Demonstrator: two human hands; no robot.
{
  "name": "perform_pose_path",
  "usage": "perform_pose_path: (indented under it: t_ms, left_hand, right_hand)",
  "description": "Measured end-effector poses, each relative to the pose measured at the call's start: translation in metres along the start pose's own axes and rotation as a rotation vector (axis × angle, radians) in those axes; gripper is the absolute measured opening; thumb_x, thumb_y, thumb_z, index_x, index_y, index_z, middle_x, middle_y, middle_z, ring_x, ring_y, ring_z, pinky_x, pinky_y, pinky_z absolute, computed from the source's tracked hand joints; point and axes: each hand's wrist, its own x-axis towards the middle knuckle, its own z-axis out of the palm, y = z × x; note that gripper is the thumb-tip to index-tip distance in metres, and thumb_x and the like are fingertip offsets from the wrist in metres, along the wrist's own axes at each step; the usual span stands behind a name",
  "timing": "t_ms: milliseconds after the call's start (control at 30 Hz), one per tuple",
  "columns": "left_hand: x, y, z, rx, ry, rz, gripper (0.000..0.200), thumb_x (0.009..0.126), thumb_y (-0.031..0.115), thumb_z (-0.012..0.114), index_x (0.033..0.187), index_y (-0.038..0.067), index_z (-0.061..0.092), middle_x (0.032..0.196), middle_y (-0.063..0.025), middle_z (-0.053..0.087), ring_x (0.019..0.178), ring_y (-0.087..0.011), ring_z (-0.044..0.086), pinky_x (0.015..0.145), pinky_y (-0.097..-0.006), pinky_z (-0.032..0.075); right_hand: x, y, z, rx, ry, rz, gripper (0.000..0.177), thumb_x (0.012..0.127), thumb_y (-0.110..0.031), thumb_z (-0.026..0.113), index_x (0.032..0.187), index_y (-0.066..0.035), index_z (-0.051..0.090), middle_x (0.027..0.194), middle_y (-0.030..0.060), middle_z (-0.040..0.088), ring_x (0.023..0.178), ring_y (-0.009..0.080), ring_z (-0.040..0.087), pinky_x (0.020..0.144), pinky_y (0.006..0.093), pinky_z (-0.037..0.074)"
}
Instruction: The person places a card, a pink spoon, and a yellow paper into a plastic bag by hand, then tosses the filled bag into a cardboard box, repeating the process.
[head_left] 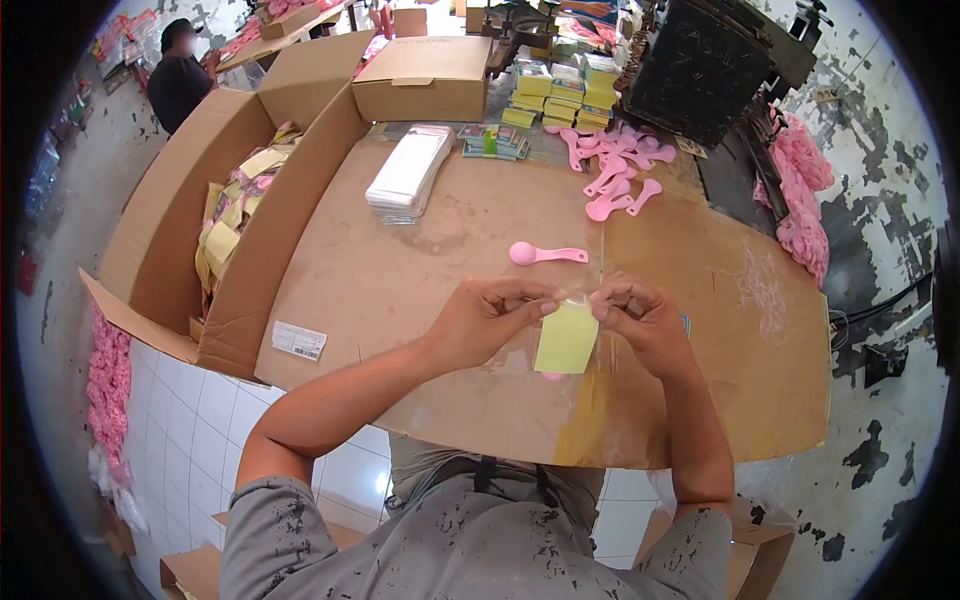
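Observation:
My left hand [495,318] and my right hand [642,325] are both closed, pinching the top corners of a small clear plastic bag [572,297]. A pale yellow card [566,342] hangs upright between them, seemingly inside the bag. At the card's lower edge a bit of pink shows; most of it is hidden. Just beyond my hands a pink measuring scoop [548,254] lies on the cardboard-covered table [470,290]. Partly behind my right hand is the edge of something bluish that I cannot make out.
Farther back lie a pile of pink scoops [612,172], a stack of clear bags [410,172] and bundled cards [560,90]. An open carton [150,215] of filled packets stands left, near a closed box [422,80]. A black machine [700,65] stands back right. One person [180,80] is far left.

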Motion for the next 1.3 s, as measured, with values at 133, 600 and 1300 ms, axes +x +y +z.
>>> perform_pose_path:
  t_ms: [133, 600, 1300]
  left_hand:
    - [0.000, 0.000, -0.002, -0.049, -0.043, 0.089, 0.023, 0.102, 0.007, 0.069, 0.123, 0.001, 0.076, 0.105, -0.0048, 0.078, 0.096, -0.0064, 0.068, 0.082, -0.0207, 0.055]
    - [0.004, -0.006, 0.000, -0.188, -0.056, 0.049, 0.022, 0.103, 0.009, 0.067, 0.121, -0.002, 0.074, 0.112, -0.0093, 0.077, 0.103, -0.0115, 0.071, 0.089, -0.0269, 0.058]
    - [0.007, -0.009, -0.004, -0.191, -0.132, 0.129, 0.052, 0.100, 0.005, 0.071, 0.147, 0.000, 0.049, 0.117, -0.0075, 0.069, 0.101, -0.0106, 0.069, 0.086, -0.0273, 0.059]
  right_hand:
    - [-0.001, 0.001, -0.007, -0.053, -0.048, -0.085, 0.017, 0.095, 0.008, 0.064, 0.108, 0.002, 0.074, 0.107, 0.0046, 0.068, 0.100, 0.0107, 0.063, 0.085, 0.0260, 0.052]
    - [-0.006, -0.011, -0.003, -0.200, -0.024, -0.020, 0.016, 0.091, 0.001, 0.075, 0.107, 0.003, 0.077, 0.102, 0.0055, 0.070, 0.091, 0.0111, 0.065, 0.081, 0.0251, 0.053]
    - [-0.004, -0.012, 0.001, -0.098, -0.024, -0.085, 0.050, 0.086, 0.006, 0.077, 0.134, 0.003, 0.061, 0.125, 0.0066, 0.061, 0.097, 0.0102, 0.064, 0.085, 0.0275, 0.054]
